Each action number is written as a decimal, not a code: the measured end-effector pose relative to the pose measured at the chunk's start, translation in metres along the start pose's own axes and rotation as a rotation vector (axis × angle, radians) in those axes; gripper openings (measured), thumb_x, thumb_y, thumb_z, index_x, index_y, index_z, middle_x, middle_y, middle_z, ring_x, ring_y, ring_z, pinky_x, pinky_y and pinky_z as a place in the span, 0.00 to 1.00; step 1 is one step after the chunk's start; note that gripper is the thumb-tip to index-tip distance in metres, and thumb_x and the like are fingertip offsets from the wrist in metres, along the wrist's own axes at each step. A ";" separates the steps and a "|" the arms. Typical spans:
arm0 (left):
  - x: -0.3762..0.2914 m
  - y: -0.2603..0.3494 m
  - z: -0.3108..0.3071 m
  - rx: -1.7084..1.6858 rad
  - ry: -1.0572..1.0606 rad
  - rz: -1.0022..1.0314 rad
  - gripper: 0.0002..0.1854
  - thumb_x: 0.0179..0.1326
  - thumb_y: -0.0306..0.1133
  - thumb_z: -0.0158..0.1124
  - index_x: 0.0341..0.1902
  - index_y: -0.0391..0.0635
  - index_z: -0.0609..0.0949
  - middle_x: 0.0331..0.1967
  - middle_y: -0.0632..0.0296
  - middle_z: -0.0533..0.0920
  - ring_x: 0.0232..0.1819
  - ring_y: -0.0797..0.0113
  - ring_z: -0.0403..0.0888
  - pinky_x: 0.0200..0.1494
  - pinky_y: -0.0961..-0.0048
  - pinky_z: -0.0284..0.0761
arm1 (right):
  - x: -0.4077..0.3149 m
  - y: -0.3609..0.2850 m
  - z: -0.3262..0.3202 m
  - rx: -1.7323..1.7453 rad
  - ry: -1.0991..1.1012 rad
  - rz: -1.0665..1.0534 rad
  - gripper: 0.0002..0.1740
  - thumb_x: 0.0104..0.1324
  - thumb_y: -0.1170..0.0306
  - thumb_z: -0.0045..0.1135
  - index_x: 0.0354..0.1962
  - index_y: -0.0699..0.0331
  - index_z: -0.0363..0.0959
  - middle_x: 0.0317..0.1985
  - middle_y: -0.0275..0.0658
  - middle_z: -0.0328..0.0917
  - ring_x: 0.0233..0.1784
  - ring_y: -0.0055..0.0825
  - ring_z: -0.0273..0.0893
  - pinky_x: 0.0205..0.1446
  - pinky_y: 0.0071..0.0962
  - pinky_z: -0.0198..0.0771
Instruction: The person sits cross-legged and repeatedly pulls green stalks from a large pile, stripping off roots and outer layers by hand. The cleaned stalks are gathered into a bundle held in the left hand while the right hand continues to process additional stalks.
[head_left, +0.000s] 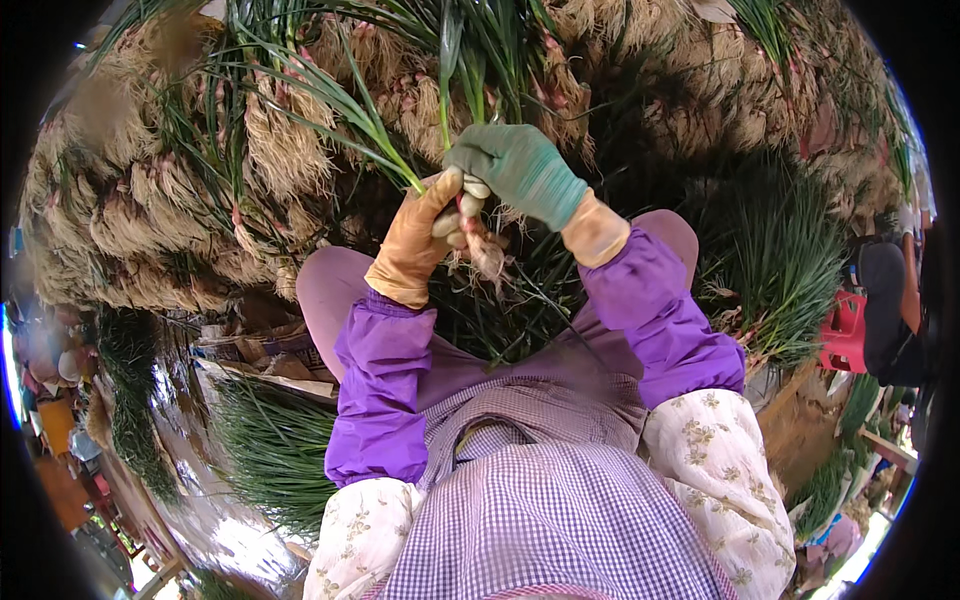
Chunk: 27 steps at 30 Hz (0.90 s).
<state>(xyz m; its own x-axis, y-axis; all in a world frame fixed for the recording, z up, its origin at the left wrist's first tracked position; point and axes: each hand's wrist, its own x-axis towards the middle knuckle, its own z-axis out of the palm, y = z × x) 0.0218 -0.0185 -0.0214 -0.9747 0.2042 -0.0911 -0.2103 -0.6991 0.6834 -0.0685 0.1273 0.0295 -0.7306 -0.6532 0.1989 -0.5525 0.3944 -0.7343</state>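
Observation:
My left hand (420, 232), in a tan rubber glove, grips a spring onion (486, 255). Its pinkish bulb and pale roots hang below my fingers, and green leaves fan out from the grip to the upper left. My right hand (521, 169) wears a green knit glove over a tan one. Its curled fingers meet my left fingertips and pinch the stalk just above the bulb; the exact contact is partly hidden. Cut or loose dark green leaves (495, 322) lie between my knees below both hands.
Heaped spring onions with matted roots (135, 217) rise in front and to the left. Bundles of green leaves lie at my left (277, 450) and right (780, 262). At the right edge, a red plastic stool (844, 334) stands near another person's dark-clothed leg (885, 307).

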 end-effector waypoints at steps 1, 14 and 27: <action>0.003 -0.005 0.007 0.042 0.114 0.026 0.21 0.68 0.47 0.57 0.41 0.37 0.81 0.21 0.67 0.76 0.16 0.82 0.67 0.17 0.84 0.60 | -0.002 0.001 0.006 -0.281 0.136 -0.055 0.13 0.65 0.59 0.56 0.33 0.61 0.77 0.25 0.42 0.79 0.29 0.40 0.79 0.31 0.35 0.72; -0.031 0.075 0.026 0.155 0.285 0.434 0.16 0.68 0.41 0.55 0.47 0.40 0.80 0.48 0.54 0.81 0.32 0.74 0.82 0.46 0.73 0.82 | -0.055 0.002 -0.010 -0.127 -0.342 0.092 0.22 0.62 0.52 0.55 0.45 0.59 0.76 0.45 0.41 0.79 0.44 0.39 0.80 0.45 0.36 0.76; -0.069 -0.010 0.008 0.036 0.498 0.198 0.16 0.67 0.33 0.58 0.55 0.39 0.77 0.36 0.64 0.82 0.16 0.87 0.66 0.32 0.84 0.79 | -0.016 0.032 0.047 0.929 0.154 0.501 0.23 0.59 0.52 0.61 0.36 0.66 0.80 0.25 0.44 0.80 0.24 0.30 0.79 0.35 0.32 0.74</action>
<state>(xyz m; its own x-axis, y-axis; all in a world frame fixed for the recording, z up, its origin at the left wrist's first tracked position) 0.0922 -0.0195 -0.0161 -0.9153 -0.2850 -0.2847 -0.0247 -0.6658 0.7457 -0.0556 0.1205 -0.0277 -0.8685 -0.4389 -0.2306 0.3000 -0.0950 -0.9492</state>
